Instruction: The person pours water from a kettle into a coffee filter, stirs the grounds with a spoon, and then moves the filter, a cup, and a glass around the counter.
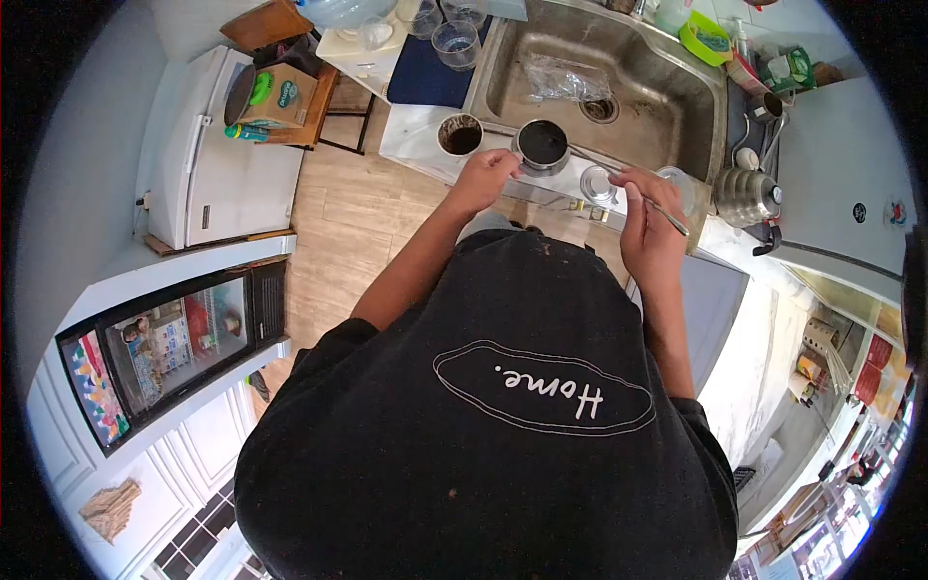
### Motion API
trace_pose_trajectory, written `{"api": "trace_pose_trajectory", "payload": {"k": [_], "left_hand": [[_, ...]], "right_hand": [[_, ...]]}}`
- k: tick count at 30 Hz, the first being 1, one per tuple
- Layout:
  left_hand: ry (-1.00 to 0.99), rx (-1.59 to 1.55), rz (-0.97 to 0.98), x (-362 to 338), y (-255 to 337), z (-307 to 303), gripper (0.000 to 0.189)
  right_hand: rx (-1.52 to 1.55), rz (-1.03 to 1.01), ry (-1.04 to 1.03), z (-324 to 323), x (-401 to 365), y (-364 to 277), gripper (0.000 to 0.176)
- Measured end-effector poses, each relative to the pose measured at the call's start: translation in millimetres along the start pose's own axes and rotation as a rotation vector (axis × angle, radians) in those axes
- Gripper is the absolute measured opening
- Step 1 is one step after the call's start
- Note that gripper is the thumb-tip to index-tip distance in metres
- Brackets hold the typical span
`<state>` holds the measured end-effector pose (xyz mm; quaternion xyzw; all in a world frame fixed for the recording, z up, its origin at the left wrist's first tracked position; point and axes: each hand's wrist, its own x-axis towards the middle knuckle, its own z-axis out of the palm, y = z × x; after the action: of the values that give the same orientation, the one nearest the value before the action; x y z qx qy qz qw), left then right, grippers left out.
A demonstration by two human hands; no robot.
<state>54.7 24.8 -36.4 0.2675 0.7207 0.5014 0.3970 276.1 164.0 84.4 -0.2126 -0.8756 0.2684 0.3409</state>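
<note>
On the white counter edge in front of the sink stands a small round metal pot (543, 145) with dark contents. My left hand (488, 182) is closed, its thumb and fingers pinching the pot's near left rim. My right hand (652, 227) is closed around a thin metal spoon (667, 215), whose shaft slants from near the pot down to the right. Left of the pot is a white cup (459, 134) with dark brown matter inside. A small round clear container (598, 185) sits between the pot and my right hand.
Behind the pot is a metal sink (667, 126) with crumpled clear plastic (565, 79) near its drain. Drinking glasses (456, 44) stand on a dark blue cloth (425, 77) at the left. A metal kettle (744, 198) is at the right. A white fridge (246, 179) stands at far left.
</note>
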Motion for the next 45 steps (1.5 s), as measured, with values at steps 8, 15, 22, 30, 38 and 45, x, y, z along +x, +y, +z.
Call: {"api": "trace_pose_trajectory", "payload": {"k": [8,15,22,30,38,45], "left_hand": [[0.002,-0.04,0.021,0.0,1.9,0.3,0.037],[-0.009,-0.059,-0.006,-0.6,5.1,-0.1,0.036],[0.003,-0.048,-0.035,-1.2,7.5,0.8,0.036],[-0.011,-0.023,-0.047,0.6,3.9,-0.4,0.036],[-0.005,-0.034,-0.064,0.1,5.2,0.7,0.036],[-0.007,-0.019,-0.046,3.7,0.8,0.1,0.037]], "right_hand": [[0.02,-0.015,0.005,5.2,-0.2,-4.0,0.007],[0.016,-0.054,0.009,1.0,-1.7,-1.7,0.008],[-0.023,0.01,-0.014,3.4,1.4,-0.8,0.009],[0.005,-0.055,-0.021,7.0,7.0,-0.7,0.009],[0.001,-0.04,-0.023,-1.0,7.4,6.3,0.009],[-0.005,-0.04,-0.008,7.4,8.4,5.7,0.009]]}}
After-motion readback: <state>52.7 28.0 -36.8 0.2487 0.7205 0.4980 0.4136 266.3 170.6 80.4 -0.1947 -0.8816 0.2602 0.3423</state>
